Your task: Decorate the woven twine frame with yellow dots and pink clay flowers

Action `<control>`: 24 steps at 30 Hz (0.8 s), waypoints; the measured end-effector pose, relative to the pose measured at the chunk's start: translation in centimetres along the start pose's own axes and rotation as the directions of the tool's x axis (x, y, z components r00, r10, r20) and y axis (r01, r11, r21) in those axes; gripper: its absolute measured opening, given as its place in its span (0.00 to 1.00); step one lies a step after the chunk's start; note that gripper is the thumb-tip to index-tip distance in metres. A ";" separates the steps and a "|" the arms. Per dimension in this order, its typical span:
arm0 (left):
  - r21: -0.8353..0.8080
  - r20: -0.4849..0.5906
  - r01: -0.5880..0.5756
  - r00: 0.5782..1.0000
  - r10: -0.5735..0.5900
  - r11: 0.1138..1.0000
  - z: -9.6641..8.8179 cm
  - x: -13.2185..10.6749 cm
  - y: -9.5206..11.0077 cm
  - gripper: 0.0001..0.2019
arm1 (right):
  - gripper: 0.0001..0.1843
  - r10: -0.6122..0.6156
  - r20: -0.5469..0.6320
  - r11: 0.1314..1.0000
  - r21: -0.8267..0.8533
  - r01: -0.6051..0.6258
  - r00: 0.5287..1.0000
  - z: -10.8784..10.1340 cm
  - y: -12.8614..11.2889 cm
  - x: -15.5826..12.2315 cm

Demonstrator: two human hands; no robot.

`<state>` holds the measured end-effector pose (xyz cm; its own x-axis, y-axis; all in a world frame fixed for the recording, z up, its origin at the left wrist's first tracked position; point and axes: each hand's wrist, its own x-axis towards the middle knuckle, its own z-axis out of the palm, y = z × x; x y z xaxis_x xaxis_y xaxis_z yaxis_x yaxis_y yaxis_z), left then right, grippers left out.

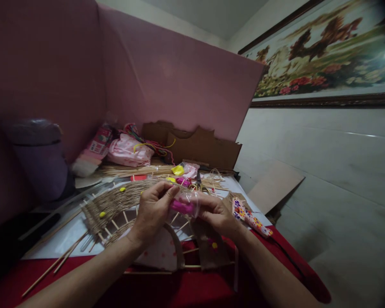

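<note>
Between my two hands is a small clear plastic bag (192,201) with bright magenta clay-like material inside. My left hand (154,209) pinches at the bag's left side, thumb against forefinger. On the other side my right hand (216,214) has its fingers closed round the bag. Below them lies a fan-shaped frame (112,203) of thin sticks woven with brown twine, dotted with small yellow pieces. Its lower panel (160,250) is pale with reddish spots. At the right, a brown section (211,252) carries a yellow and magenta flower. My forearms hide part of the frame.
Scissors (199,184) lie behind my hands, near a yellow packet (178,170). A flower-patterned glue gun (252,218) rests at right. Bundled sticks (125,171), pink cloth (131,149) and torn cardboard (199,147) are at the back. A purple bin (41,162) stands left.
</note>
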<state>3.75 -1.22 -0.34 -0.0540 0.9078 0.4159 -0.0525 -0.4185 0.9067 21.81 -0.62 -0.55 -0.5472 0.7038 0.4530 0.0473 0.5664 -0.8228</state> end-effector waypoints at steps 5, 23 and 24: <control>-0.078 0.017 0.072 0.997 -0.071 0.994 0.0 0.1 0.4 0.11 | 0.19 0.006 0.060 1.000 -0.017 -0.005 0.998 0.0 -1.0 -0.1; 0.525 0.230 -0.593 0.790 0.568 0.611 -0.1 -2.0 0.7 0.06 | 0.11 -0.162 -0.366 0.950 -0.309 0.044 0.917 1.7 0.6 0.0; 0.555 0.269 -0.616 0.769 0.580 0.559 -0.1 -2.2 0.7 0.06 | 0.11 -0.164 -0.404 0.947 -0.321 0.029 0.900 1.7 0.7 0.0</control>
<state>3.73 -3.49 -0.66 0.1965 0.4621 0.8648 0.5573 -0.7783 0.2893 20.44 -0.97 -1.72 -0.1628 0.7134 0.6816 0.2969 0.6942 -0.6557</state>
